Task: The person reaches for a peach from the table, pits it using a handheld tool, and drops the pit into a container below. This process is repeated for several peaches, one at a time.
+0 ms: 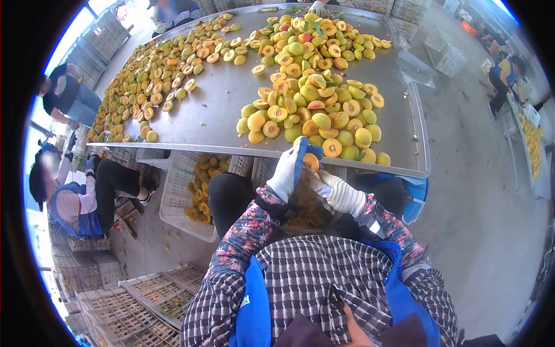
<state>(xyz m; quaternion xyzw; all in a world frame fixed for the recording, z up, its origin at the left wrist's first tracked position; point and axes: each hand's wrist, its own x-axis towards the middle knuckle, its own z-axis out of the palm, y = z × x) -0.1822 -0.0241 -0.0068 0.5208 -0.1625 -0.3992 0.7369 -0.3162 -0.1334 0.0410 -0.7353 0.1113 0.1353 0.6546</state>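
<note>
My left hand point(288, 169), in a white and blue glove, is closed around a halved fruit point(311, 162) just past the table's near edge. Close on its right, my right hand point(341, 192), in a striped white glove, has its fingers bent together at the fruit; whatever they hold is too small to make out. Beyond both hands, a pile of yellow-green halved fruits point(312, 110) lies on the metal table point(214, 110). More halves point(167, 75) are spread over the table's left part.
A white crate point(173, 196) with fruit stands below the table's edge, left of my knees. Slatted crates point(139, 306) are at the lower left. A co-worker point(75, 202) sits at the left; another person point(506, 78) stands far right. A gloved co-worker's hand point(317, 8) is at the table's far edge.
</note>
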